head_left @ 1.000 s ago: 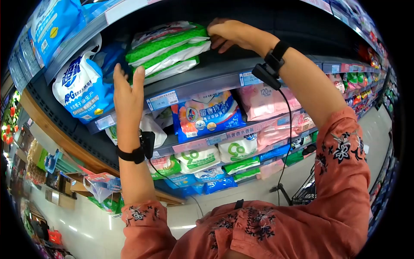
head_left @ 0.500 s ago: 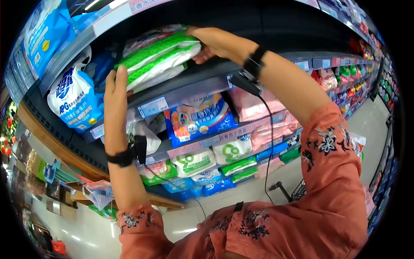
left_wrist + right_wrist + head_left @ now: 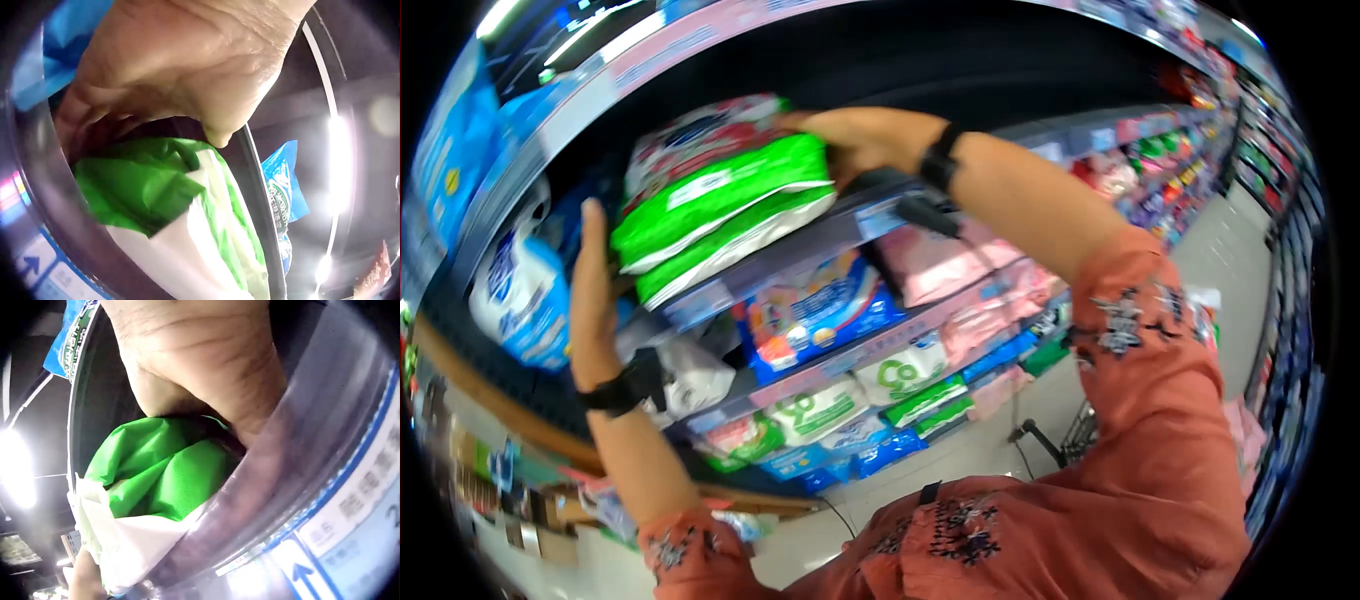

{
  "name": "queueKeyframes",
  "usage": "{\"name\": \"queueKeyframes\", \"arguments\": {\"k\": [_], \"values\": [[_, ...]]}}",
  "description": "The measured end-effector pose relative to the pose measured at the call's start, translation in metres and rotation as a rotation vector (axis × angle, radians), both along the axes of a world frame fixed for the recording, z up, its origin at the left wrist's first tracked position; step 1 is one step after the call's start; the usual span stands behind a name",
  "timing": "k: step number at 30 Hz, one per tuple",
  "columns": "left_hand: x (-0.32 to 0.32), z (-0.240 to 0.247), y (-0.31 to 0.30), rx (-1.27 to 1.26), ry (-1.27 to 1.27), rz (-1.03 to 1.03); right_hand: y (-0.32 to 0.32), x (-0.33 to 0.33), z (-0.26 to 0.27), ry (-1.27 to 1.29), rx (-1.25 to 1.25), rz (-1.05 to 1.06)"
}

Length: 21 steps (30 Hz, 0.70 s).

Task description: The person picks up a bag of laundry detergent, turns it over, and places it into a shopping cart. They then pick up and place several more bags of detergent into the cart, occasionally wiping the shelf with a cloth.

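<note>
A stack of plump green-and-white laundry detergent bags [image 3: 725, 205], its top printed in red and white, is held at the front of a dark shelf. My right hand [image 3: 862, 138] grips the right end of the stack; in the right wrist view its thumb and fingers close round the crumpled green bag end [image 3: 169, 472]. At the other end is my left hand [image 3: 592, 285], one digit pointing up in the head view. The left wrist view has this hand [image 3: 181, 69] curved over the green end, thumb tip against the bag. Most left fingers are hidden.
A blue-and-white bag [image 3: 520, 295] stands left of the stack. Below are a shelf edge with price labels, a blue detergent bag [image 3: 815, 310], pink bags [image 3: 940, 262] and white-and-green packs [image 3: 820, 410]. An upper shelf edge [image 3: 665, 55] runs overhead. A cart [image 3: 1080, 435] stands on the floor.
My right hand has come in from the stack's right side and taken hold, and my left hand has closed in on the left end. The stack has shifted forward and tilted, its top now showing more.
</note>
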<state>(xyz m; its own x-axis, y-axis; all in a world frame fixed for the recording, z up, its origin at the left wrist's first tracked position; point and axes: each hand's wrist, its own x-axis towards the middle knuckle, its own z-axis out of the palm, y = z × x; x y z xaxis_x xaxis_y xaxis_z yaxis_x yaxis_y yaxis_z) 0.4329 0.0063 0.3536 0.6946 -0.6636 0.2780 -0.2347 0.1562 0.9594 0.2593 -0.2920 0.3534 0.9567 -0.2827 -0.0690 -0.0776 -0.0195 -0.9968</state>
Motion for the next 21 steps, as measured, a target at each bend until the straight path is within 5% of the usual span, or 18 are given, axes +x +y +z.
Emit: {"name": "queueKeyframes", "arguments": {"k": [2,4,7,9,10,14,20,21], "values": [[0.005,-0.006,-0.013,-0.052,-0.059,-0.037,0.013,-0.003,0.001,-0.136,0.082,-0.042],[-0.007,-0.002,-0.020,-0.080,-0.084,-0.118,-0.015,0.022,-0.013,-0.290,0.085,0.127],[0.021,-0.015,-0.025,-0.296,0.106,-0.053,-0.009,0.002,-0.012,-0.709,-0.866,0.115],[0.016,-0.014,-0.023,-0.378,0.216,-0.097,0.020,-0.009,0.008,-0.459,-0.171,-0.068],[0.009,-0.013,-0.020,-0.410,0.259,-0.106,0.028,-0.015,0.013,-0.425,-0.040,-0.126],[-0.036,-0.011,-0.013,-0.442,0.192,-0.081,0.045,-0.058,0.015,-0.459,-0.056,-0.249],[-0.157,-0.025,-0.023,-0.498,-0.124,-0.101,0.057,-0.160,-0.012,-0.685,-0.072,-0.260],[-0.160,-0.042,-0.021,-0.395,-1.098,0.076,0.066,-0.191,-0.015,-0.641,-0.077,-0.286]]}}
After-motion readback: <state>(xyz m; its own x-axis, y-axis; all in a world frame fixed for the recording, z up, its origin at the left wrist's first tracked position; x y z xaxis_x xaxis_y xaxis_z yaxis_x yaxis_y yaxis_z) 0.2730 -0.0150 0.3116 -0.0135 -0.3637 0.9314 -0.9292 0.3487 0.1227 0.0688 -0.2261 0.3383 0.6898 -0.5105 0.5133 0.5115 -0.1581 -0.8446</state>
